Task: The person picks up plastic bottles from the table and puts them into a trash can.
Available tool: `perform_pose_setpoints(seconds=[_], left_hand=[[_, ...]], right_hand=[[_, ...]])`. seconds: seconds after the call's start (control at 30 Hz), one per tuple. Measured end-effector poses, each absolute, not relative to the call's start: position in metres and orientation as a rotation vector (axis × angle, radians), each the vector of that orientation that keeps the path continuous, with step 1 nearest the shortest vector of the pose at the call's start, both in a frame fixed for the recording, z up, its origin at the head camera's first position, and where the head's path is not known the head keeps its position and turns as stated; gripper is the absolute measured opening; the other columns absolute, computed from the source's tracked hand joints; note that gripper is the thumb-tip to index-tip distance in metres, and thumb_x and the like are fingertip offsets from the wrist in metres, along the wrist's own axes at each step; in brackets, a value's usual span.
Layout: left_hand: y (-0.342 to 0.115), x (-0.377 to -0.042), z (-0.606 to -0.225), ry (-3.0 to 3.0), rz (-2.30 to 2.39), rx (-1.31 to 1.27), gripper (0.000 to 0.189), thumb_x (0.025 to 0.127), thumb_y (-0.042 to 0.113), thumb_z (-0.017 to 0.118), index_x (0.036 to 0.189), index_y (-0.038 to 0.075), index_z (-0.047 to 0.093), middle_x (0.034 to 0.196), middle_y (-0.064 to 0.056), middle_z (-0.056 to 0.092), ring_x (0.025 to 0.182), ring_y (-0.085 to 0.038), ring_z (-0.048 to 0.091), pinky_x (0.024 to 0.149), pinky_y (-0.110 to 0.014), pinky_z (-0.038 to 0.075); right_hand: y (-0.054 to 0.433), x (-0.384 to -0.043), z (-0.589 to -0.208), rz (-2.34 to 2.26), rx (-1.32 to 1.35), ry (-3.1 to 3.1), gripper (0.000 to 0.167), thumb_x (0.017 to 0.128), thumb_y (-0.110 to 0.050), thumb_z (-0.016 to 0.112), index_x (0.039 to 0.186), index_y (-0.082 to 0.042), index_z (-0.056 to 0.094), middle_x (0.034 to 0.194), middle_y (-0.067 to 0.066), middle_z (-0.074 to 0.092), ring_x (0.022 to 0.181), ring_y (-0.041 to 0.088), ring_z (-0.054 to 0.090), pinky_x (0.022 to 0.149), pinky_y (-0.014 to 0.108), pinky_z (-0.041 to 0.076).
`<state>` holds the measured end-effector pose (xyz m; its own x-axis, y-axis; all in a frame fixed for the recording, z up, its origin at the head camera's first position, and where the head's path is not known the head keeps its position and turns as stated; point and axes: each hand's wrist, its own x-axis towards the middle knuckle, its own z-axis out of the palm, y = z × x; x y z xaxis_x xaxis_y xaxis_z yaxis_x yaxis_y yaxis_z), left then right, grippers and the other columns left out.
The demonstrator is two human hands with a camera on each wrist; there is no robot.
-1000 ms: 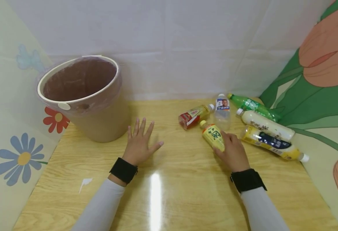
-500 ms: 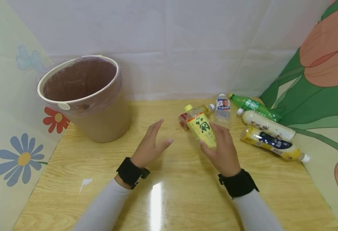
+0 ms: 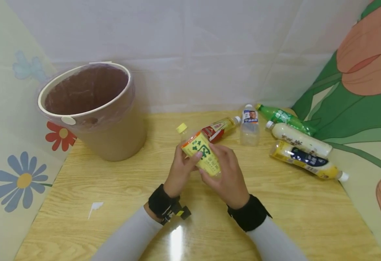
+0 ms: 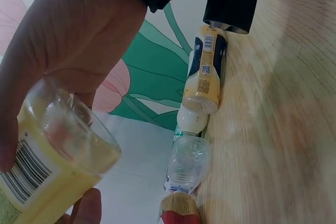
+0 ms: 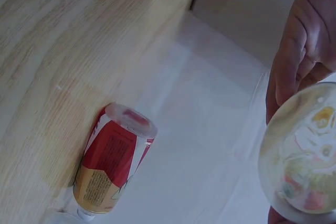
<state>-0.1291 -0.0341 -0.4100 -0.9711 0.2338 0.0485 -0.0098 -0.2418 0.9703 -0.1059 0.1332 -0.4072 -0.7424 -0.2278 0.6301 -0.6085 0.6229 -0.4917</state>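
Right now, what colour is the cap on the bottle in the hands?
Yellow. The cap tops the yellow-labelled bottle; the head view shows it best.

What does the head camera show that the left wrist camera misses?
Only the head view shows the lined bin, both hands and the green bottle. Only the left wrist view shows the held yellow bottle's clear base and barcode. Both show that yellow bottle, the red-labelled bottle and the wooden table.
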Motion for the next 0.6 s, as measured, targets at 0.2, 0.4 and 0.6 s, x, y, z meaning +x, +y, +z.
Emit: perform_pose_setpoints(seconds=[0.2,0.4,0.6], left_hand=[[-0.034,-0.126,-0.408,1.834,2.376,0.281,0.055,0.099,0.028,0.061,0.145,0.024,0.03,0.131,-0.013,0.058,0.105,-0.023,0.067,0.086,-0.039,0.059],[-0.04,-0.13,-0.405,1.875,2.413,0.356,0.058,0.098,0.026,0.063,0.146,0.023,0.03,0.131,-0.014,0.058,0.106,-0.025,0.067,0.085,-0.04,0.06],[-0.074,-0.142,-0.379,2.016,2.573,0.455,0.063,0.095,0.025,0.068,0.146,0.021,0.032,0.128,-0.015,0.059,0.11,-0.024,0.066,0.091,-0.04,0.059]], right_hand=[[0.13,-0.105,-0.405,0.958,0.681,-2.307,0.079,0.077,-0.021,0.081,0.146,-0.005,0.044,0.133,0.022,0.05,0.118,0.031,0.052,0.084,0.043,0.054],[0.136,-0.104,-0.4,0.952,0.674,-2.349,0.083,0.079,-0.022,0.082,0.149,-0.006,0.041,0.135,0.02,0.049,0.118,0.031,0.052,0.087,0.044,0.054],[0.168,-0.112,-0.399,0.91,0.595,-2.389,0.086,0.078,-0.018,0.084,0.15,-0.007,0.038,0.137,0.022,0.047,0.124,0.035,0.049,0.102,0.051,0.046]])
